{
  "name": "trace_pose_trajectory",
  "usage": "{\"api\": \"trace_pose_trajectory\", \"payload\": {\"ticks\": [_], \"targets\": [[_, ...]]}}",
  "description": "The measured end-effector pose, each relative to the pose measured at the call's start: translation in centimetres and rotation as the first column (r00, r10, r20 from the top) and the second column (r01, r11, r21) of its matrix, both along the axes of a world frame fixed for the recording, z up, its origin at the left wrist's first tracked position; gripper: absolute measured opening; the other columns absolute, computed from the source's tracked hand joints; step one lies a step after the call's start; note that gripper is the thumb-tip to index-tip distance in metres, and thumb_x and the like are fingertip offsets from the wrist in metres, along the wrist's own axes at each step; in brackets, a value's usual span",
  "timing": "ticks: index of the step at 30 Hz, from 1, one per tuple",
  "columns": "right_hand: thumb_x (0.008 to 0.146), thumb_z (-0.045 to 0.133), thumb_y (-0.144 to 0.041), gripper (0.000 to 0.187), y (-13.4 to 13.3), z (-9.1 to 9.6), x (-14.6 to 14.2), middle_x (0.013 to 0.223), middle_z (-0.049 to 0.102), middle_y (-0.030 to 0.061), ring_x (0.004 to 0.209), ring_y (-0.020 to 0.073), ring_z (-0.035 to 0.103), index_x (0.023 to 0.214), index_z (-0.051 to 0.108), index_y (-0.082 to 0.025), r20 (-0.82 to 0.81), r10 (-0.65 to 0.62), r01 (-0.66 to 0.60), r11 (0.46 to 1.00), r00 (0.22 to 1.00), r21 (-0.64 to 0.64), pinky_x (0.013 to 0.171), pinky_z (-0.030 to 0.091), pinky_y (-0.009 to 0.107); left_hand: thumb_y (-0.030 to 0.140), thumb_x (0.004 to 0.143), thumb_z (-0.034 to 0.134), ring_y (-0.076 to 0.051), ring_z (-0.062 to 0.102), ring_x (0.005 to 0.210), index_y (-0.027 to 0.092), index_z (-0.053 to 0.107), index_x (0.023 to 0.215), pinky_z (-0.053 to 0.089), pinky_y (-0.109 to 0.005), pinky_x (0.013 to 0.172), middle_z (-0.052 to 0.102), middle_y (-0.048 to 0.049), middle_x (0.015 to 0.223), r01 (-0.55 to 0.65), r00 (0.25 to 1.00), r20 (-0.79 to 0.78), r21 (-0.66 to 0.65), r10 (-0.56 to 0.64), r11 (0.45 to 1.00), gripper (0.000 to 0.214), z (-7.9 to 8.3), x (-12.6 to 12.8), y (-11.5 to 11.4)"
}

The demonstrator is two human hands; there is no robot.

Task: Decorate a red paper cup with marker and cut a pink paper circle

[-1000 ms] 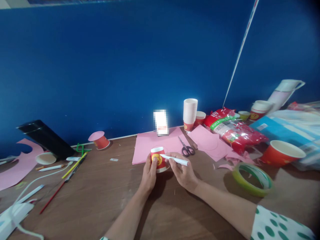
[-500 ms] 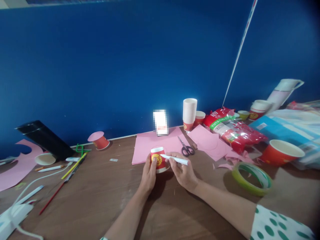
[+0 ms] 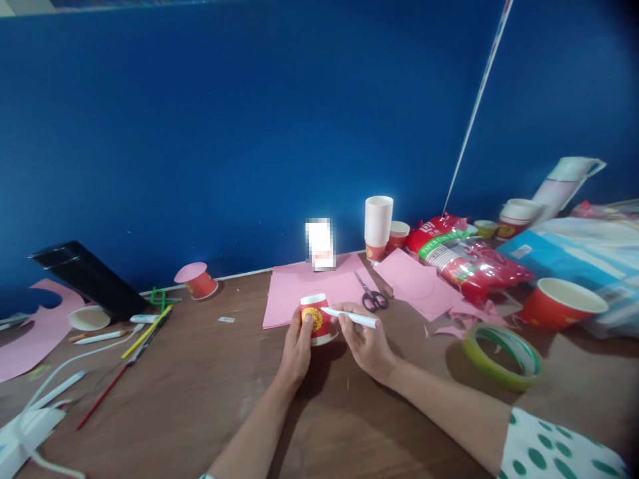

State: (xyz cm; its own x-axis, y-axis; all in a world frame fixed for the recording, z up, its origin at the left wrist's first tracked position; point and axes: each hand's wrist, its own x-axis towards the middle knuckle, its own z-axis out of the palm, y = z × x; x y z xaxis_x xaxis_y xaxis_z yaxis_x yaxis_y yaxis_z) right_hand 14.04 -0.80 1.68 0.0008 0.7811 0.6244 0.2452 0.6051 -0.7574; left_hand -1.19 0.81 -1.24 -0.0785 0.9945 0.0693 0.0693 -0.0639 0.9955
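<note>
My left hand (image 3: pixel 298 349) is wrapped round a small red paper cup (image 3: pixel 315 318) with a yellow emblem, standing upside down on the brown table (image 3: pixel 200 399). My right hand (image 3: pixel 363 342) grips a white pen (image 3: pixel 350 318), whose tip touches the cup's right side. A pink paper sheet (image 3: pixel 294 286) lies just behind the cup, and black-handled scissors (image 3: pixel 372 296) rest on its right edge.
A green tape roll (image 3: pixel 502 356) and a red cup (image 3: pixel 562 305) sit at right. Stacked cups (image 3: pixel 378 226) and a red packet of cups (image 3: pixel 462 256) stand by the blue wall. Pencils (image 3: pixel 144 332), a pink-capped cup (image 3: pixel 197 279) and a black box (image 3: pixel 87 276) lie at left.
</note>
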Motion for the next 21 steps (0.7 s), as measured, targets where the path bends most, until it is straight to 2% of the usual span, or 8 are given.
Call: {"api": "trace_pose_trajectory", "payload": {"ticks": [15, 21], "targets": [[0.092, 0.047, -0.025, 0.022, 0.27, -0.50, 0.17, 0.093, 0.068, 0.0113, 0.079, 0.0183, 0.066, 0.101, 0.064, -0.016, -0.016, -0.003, 0.002, 1.000, 1.000, -0.025, 0.072, 0.056, 0.029, 0.050, 0.086, 0.045, -0.023, 0.055, 0.113, 0.016, 0.051, 0.123, 0.041, -0.035, 0.098, 0.061, -0.0094, 0.121, 0.007, 1.000, -0.001, 0.026, -0.007, 1.000, 0.050, 0.74, 0.11, -0.30], [0.092, 0.047, -0.024, 0.020, 0.35, -0.55, 0.31, 0.088, 0.068, 0.0102, 0.079, 0.0189, 0.066, 0.099, 0.064, -0.016, 0.008, -0.029, 0.030, 0.999, 1.000, -0.023, 0.073, 0.055, 0.030, 0.050, 0.087, 0.043, -0.022, 0.054, 0.114, 0.016, 0.049, 0.125, 0.041, -0.033, 0.098, 0.060, -0.0087, 0.123, 0.019, 1.000, -0.001, 0.031, -0.019, 0.999, 0.051, 0.65, 0.11, -0.27]]}}
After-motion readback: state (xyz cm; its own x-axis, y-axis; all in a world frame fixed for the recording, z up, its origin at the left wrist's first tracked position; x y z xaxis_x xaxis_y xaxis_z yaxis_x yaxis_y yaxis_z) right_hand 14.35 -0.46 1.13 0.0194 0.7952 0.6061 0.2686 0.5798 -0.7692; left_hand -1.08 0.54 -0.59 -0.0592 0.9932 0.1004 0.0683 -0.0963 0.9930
